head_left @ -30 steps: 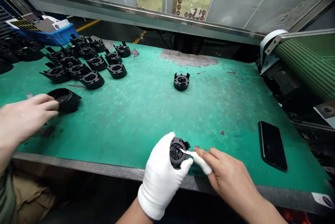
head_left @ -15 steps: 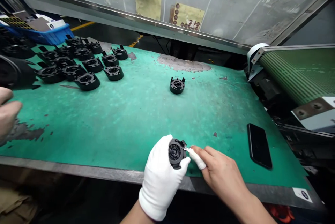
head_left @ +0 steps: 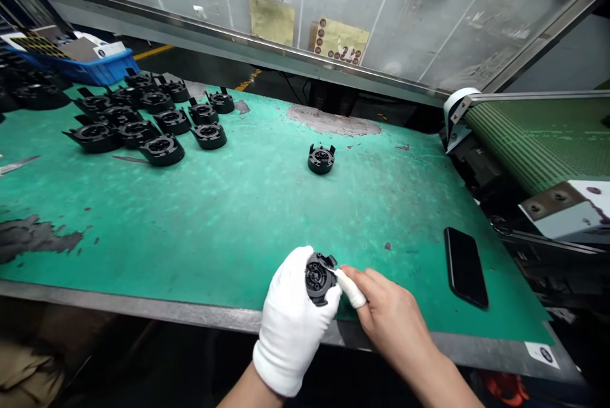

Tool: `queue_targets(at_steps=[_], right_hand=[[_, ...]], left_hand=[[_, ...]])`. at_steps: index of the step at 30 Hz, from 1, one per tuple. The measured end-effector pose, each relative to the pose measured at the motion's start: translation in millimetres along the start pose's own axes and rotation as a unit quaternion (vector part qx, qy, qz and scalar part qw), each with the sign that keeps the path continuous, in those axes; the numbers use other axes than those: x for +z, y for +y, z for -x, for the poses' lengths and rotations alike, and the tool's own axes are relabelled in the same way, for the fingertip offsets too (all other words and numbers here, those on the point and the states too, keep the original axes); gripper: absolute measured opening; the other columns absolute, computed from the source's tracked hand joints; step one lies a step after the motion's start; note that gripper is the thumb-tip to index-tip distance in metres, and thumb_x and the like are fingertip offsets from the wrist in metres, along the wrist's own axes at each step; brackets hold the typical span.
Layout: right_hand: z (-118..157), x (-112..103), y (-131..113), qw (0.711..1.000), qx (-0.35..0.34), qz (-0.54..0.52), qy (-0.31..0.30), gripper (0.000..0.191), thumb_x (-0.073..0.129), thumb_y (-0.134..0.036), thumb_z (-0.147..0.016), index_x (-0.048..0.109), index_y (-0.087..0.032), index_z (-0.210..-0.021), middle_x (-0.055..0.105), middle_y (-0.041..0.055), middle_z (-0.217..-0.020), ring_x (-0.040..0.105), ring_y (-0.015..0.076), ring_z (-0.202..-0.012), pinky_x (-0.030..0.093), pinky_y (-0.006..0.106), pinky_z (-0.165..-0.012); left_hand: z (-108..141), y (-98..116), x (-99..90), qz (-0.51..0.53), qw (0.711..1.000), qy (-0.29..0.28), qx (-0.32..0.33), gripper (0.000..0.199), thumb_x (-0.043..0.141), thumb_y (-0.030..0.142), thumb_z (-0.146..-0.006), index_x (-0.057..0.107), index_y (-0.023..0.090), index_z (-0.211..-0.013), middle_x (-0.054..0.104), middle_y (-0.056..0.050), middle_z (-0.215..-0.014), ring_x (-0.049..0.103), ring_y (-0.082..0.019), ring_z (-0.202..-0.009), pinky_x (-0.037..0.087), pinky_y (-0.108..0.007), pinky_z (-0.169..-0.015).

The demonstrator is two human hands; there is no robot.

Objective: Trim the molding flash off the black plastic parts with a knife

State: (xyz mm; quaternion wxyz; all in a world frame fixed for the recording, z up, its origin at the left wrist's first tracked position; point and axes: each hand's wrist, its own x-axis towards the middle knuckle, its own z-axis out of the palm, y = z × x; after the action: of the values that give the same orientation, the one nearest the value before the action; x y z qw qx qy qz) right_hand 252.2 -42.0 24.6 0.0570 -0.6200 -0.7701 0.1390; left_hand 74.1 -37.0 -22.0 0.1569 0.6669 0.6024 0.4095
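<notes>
My left hand, in a white glove, is closed around a round black plastic part with prongs at its rim. The part's ribbed inner face is turned up, just over the table's front edge. My right hand is bare apart from a white wrap on the thumb. Its thumb and forefinger are pinched together against the part's right rim. Whatever sits between those fingertips is too small to make out. A similar black part stands alone on the green tabletop beyond my hands.
Several more black parts stand grouped at the back left, before a blue bin. A phone lies at the right. A green conveyor belt runs beyond the table's right edge. A grey panel rises behind.
Another person's hand and the large black part near it have gone out of view at the left. My right fingertips have moved slightly left, closer against the part. The view has shifted a little.
</notes>
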Motion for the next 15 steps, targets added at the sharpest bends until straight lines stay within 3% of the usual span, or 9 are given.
queue_targets(at_steps=[7, 15], right_hand=[[7, -5, 8, 0.999, -0.024, -0.022, -0.018, 0.041, 0.046, -0.02, -0.097, 0.056, -0.035, -0.134, 0.066, 0.0016, -0.092, 0.067, 0.0185, -0.085, 0.049, 0.028, -0.073], [-1, -2, -6, 0.999, 0.02, 0.046, 0.006, 0.044, 0.047, -0.016, -0.094, 0.057, -0.035, -0.133, 0.068, 0.002, -0.095, 0.067, 0.0205, -0.084, 0.048, 0.029, -0.067]], left_hand=[[0, 0, -2.4, 0.015, 1.0, -0.01, -0.012, 0.062, 0.069, 0.036, -0.085, 0.043, 0.019, -0.138, 0.058, -0.012, -0.133, 0.057, -0.027, -0.127, 0.047, -0.047, -0.112], [-3, 7, 0.7, 0.018, 1.0, -0.012, -0.008, 0.052, 0.068, 0.033, -0.085, 0.049, 0.018, -0.131, 0.061, -0.013, -0.127, 0.059, -0.028, -0.123, 0.048, -0.048, -0.111]])
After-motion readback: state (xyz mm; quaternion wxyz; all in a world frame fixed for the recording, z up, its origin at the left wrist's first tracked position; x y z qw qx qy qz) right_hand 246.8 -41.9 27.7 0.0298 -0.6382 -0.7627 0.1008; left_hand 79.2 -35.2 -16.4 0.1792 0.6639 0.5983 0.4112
